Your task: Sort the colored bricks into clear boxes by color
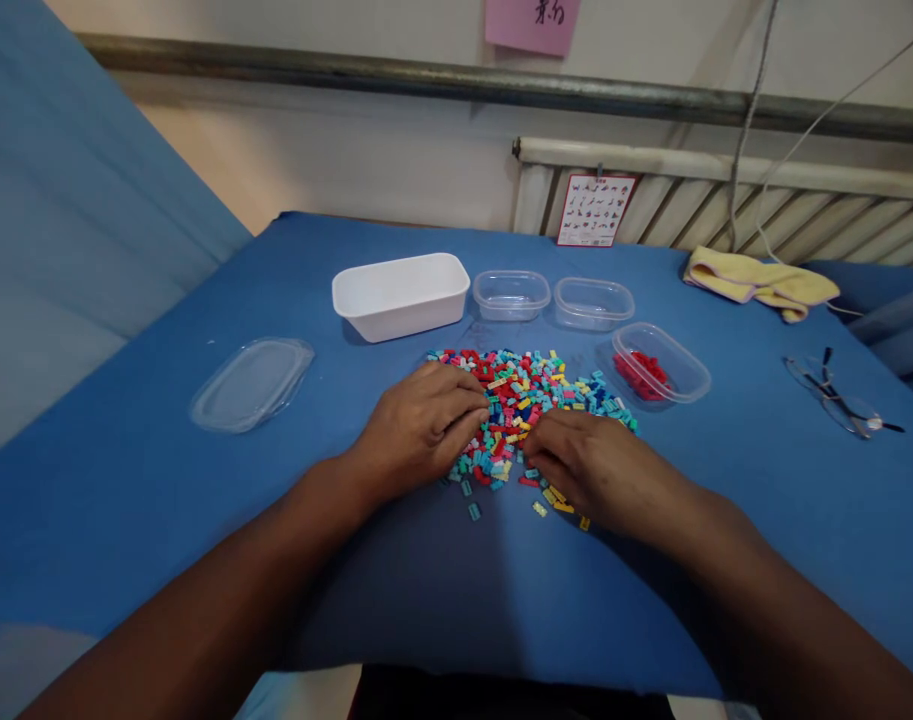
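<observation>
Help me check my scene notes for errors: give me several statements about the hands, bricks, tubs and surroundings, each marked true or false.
1. The left hand and right hand are both at the pile of small multicoloured plastic bricks. True.
2. The rectangular white plastic tub stands left of three rounded clear plastic tubs. True.
3. The separated red bricks lie in the white tub. False: those red bricks are in the rightmost clear tub.
4. The folded yellow cloth lies farther from the person than the thin-framed eyeglasses. True.
5. The pink paper note lies on the blue-covered table. False: the note is on the wall.
</observation>
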`<action>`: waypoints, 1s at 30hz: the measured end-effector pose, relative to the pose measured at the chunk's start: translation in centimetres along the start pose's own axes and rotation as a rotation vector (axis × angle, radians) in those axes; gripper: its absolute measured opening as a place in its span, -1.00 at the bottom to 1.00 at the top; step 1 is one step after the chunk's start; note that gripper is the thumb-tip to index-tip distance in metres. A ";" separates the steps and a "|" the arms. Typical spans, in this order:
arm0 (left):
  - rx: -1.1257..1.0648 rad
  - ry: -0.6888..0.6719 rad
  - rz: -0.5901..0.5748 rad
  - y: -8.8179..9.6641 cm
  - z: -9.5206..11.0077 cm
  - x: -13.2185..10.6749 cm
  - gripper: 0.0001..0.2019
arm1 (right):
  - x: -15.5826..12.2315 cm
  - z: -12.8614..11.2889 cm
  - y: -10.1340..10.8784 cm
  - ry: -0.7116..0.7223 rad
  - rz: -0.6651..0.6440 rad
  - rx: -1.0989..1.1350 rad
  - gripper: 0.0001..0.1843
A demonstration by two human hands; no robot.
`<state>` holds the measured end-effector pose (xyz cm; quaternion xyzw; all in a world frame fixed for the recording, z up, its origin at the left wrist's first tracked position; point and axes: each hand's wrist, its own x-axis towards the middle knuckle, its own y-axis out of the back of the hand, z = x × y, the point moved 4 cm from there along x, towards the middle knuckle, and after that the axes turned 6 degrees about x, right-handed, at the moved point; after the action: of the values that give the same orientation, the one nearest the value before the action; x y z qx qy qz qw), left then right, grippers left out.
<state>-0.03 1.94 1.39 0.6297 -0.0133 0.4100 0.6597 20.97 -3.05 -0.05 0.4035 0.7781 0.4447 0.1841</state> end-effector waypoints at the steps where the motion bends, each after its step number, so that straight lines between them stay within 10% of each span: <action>1: 0.000 0.001 0.003 0.0 0.0 0.0 -0.86 | -0.1 0.1 0.1 -0.002 0.005 0.020 -0.86; 11: -0.005 -0.004 0.001 0.1 0.1 0.1 -0.86 | -0.1 0.0 -0.9 0.118 -0.092 -0.164 -0.76; 16: -0.015 -0.007 -0.007 0.2 -0.1 0.0 -0.85 | -1.6 0.7 3.9 0.074 0.323 -0.137 -0.82; 20: -0.022 -0.006 -0.010 0.3 -0.1 0.0 -0.85 | -4.3 4.9 8.5 -0.222 0.773 -0.344 -0.81; 27: -0.023 -0.007 -0.015 0.2 -0.1 0.0 -0.86 | -4.5 5.1 7.7 -0.080 0.645 -0.261 -0.81; 30: -0.016 -0.001 -0.021 0.2 -0.2 0.0 -0.85 | -3.5 2.0 5.4 0.109 0.291 -0.017 -0.80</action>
<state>-0.25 2.07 1.54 0.6245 -0.0103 0.4028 0.6691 26.87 -3.19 3.11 0.4857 0.7165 0.4945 0.0788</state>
